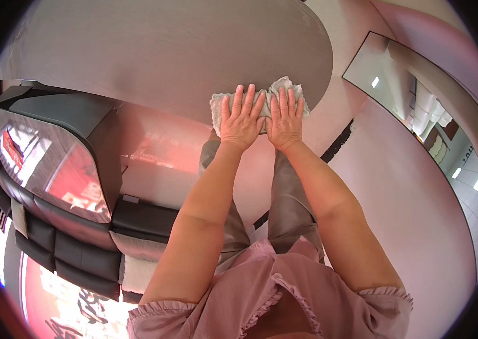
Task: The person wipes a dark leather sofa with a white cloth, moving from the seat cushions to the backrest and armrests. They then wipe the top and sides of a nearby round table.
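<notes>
Near the rounded end of a grey-brown tabletop [171, 55], a pale, fluffy cloth [218, 104] lies folded along the front edge. My left hand [242, 120] is spread flat on the cloth's left part, fingers apart and pointing away from me. Beside it, my right hand [284, 118] presses flat on the right part, its fingers also apart. The two thumbs meet at the middle of the cloth. A crumpled corner of the cloth stands up past my right fingertips. The hands hide much of the cloth.
Left of me is a dark cabinet [103, 156] with a glossy panel [52, 165] full of reflections. Behind it runs a black padded sofa [82, 258] with a light cushion [137, 273]. A long mirror-like panel [400, 80] stands at the right. A black strip [338, 142] marks the pale floor.
</notes>
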A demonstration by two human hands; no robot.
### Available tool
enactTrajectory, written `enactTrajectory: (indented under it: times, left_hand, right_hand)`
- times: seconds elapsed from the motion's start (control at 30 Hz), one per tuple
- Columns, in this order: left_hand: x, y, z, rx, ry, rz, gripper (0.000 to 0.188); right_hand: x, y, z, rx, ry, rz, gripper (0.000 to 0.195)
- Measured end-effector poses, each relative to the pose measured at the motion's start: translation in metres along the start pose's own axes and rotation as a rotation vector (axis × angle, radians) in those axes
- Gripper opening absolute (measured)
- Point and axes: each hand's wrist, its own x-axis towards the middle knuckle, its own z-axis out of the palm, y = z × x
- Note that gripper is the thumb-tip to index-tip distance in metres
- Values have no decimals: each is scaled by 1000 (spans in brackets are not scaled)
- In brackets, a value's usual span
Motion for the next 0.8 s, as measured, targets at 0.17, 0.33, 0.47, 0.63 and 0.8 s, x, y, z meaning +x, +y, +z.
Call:
enactTrajectory:
  times: [0.17,0.33,0.47,0.63,0.8]
  left_hand:
    - [0,3,-4,15,-67,-22,64]
    - [2,5,-5,-35,-20,-22,63]
    - [1,2,2,39,58,-9,63]
    - [1,-1,-3,91,32,-52,65]
    - [6,2,-4,157,75,-43,64]
  right_hand:
    - [1,0,-2,-12,-19,15,67]
    - [-4,6,7,-17,92,-41,68]
    - [-1,3,8,46,115,-51,68]
    - [3,3,10,112,124,-88,64]
    - [7,9,2,104,186,-141,59]
